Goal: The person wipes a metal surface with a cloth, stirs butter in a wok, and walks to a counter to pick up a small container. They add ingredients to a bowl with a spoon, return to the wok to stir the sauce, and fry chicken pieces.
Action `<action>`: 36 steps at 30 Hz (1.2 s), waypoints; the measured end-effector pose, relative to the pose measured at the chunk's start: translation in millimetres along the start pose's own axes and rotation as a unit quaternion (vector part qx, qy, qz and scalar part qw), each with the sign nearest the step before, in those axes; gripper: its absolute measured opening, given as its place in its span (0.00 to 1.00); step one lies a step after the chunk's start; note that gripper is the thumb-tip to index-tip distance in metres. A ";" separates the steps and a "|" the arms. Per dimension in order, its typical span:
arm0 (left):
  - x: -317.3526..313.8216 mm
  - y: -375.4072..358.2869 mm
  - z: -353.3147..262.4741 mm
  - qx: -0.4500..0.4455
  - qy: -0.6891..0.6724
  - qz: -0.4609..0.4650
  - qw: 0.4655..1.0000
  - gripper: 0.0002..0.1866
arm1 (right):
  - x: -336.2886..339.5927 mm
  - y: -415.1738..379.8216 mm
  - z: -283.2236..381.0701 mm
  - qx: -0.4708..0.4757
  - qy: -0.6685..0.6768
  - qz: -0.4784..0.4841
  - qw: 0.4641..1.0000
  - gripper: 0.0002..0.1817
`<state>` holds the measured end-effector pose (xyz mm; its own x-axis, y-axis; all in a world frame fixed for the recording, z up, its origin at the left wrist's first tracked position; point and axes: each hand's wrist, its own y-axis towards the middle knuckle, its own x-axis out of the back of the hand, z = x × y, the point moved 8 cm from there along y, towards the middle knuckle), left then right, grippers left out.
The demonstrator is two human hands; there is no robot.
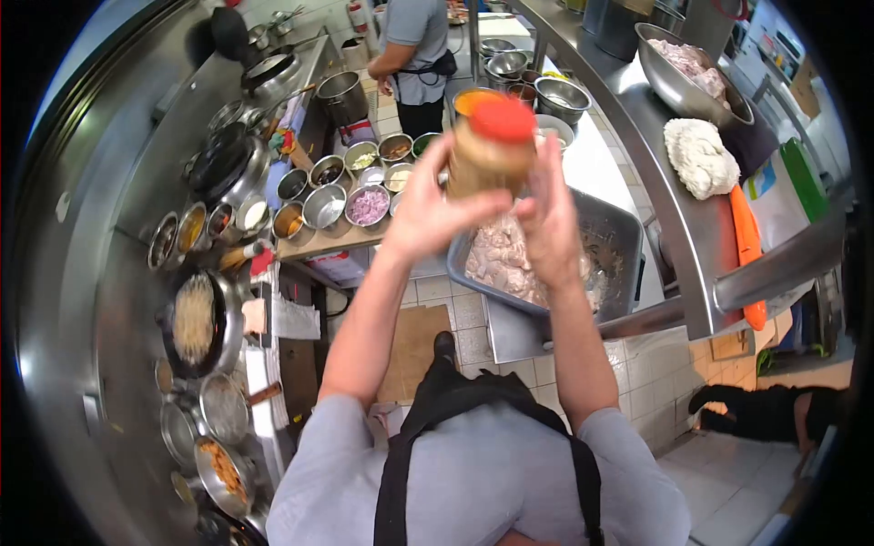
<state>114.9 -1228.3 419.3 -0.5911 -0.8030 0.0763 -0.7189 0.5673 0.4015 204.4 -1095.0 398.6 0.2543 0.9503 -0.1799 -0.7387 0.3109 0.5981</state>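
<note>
My left hand (426, 211) and my right hand (546, 218) both grip a plastic jar (488, 150) with a red lid and pale brown contents, held up in front of me. The jar hangs above a metal tray (608, 238) of raw pale meat pieces (499, 259) on the steel counter. My arms reach forward from grey sleeves over a black apron.
Small metal bowls of ingredients (368, 206) line a wooden shelf at centre left. Pans and a wok (194, 318) sit on the stove at left. Another person (414, 50) stands at the back. A big steel bowl (683, 86) and white dough (699, 156) rest on the upper shelf.
</note>
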 end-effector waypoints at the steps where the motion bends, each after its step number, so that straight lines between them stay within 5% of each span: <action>1: 12.5 40.3 -4.7 -0.044 -0.044 -0.020 0.998 0.43 | 6.0 9.4 14.4 0.002 -0.057 -0.026 0.998 0.61; 5: 52.7 221.0 -27.4 -0.198 0.079 -0.074 0.974 0.36 | -6.7 11.4 18.0 -0.009 -0.220 0.029 0.975 0.50; 6: 48.3 252.4 -40.1 -0.213 0.131 -0.086 0.964 0.28 | -15.0 4.8 17.7 -0.005 -0.244 0.042 0.969 0.44; 7: 41.6 277.3 -49.5 -0.160 -0.003 -0.073 0.984 0.24 | -21.8 -1.5 12.1 -0.026 -0.243 0.054 0.968 0.42; 10: 34.2 376.5 -14.3 -0.193 0.021 -0.032 0.980 0.25 | -25.5 -17.3 -7.8 -0.073 -0.254 0.065 0.962 0.38; 13: 11.6 424.3 28.2 -0.158 -0.014 -0.021 0.987 0.25 | -24.2 -25.5 -15.4 -0.105 -0.253 0.055 0.960 0.35; 16: -3.0 434.1 23.3 -0.227 0.095 0.007 0.969 0.31 | -20.3 -34.0 -22.6 -0.142 -0.239 0.038 0.960 0.32; 17: -2.4 430.4 18.4 -0.188 0.180 0.006 0.965 0.39 | -18.5 -39.2 -27.4 -0.159 -0.229 0.038 0.960 0.31; 19: 11.8 432.4 31.2 -0.180 0.200 -0.183 0.946 0.42 | -18.0 -49.2 -35.1 -0.198 -0.191 0.048 0.960 0.30; 20: 22.5 418.0 41.5 -0.169 0.213 -0.280 0.921 0.44 | -15.7 -58.1 -38.2 -0.209 -0.170 0.039 0.962 0.29; 22: 31.4 370.2 65.0 -0.239 0.158 -0.306 0.908 0.49 | -10.8 -74.3 -52.8 -0.227 -0.121 0.034 0.966 0.26; 23: 27.2 282.4 30.1 -0.294 0.135 -0.311 0.894 0.17 | -5.5 -81.5 -61.8 -0.239 -0.049 0.004 0.970 0.25; 24: 21.3 209.4 25.8 -0.317 0.039 -0.278 0.906 0.08 | 0.9 -92.2 -72.6 -0.260 0.024 -0.017 0.965 0.24; 25: 11.0 130.2 23.2 -0.241 -0.033 -0.261 0.934 0.05 | 4.7 -104.5 -87.3 -0.289 0.098 -0.029 0.952 0.23; 26: 1.5 59.4 46.5 -0.186 0.078 -0.260 0.944 0.03 | 12.8 -118.7 -108.9 -0.323 0.160 -0.058 0.931 0.27; 28: -46.9 -79.0 72.4 -0.117 0.139 -0.165 0.969 0.13 | 3.4 -140.6 -142.5 -0.388 0.313 -0.127 0.858 0.35; 29: -82.4 -131.3 115.0 -0.125 0.278 -0.102 0.947 0.21 | -23.6 -149.4 -154.5 -0.392 0.434 -0.031 0.811 0.35; 31: -53.0 -196.6 119.8 -0.107 0.224 -0.097 0.964 0.27 | -82.7 -188.2 -164.4 -0.437 0.541 0.051 0.716 0.36; 33: -8.1 -249.5 125.3 -0.002 0.323 -0.203 0.924 0.29 | -129.5 -234.9 -157.3 -0.512 0.508 0.049 0.691 0.37; 35: 26.7 -307.2 98.2 0.035 0.419 -0.328 0.846 0.32 | -175.2 -270.6 -119.0 -0.526 0.384 0.186 0.736 0.38; 36: 48.6 -343.0 85.1 0.050 0.327 -0.451 0.829 0.32 | -196.0 -289.1 -100.7 -0.511 0.325 0.248 0.756 0.39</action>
<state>301.6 -1446.4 207.7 0.5040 -0.8180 0.2772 -0.8069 -0.3315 0.4888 305.3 -1369.2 182.3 -0.3272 0.6605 -0.6758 -0.8233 -0.5503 -0.1392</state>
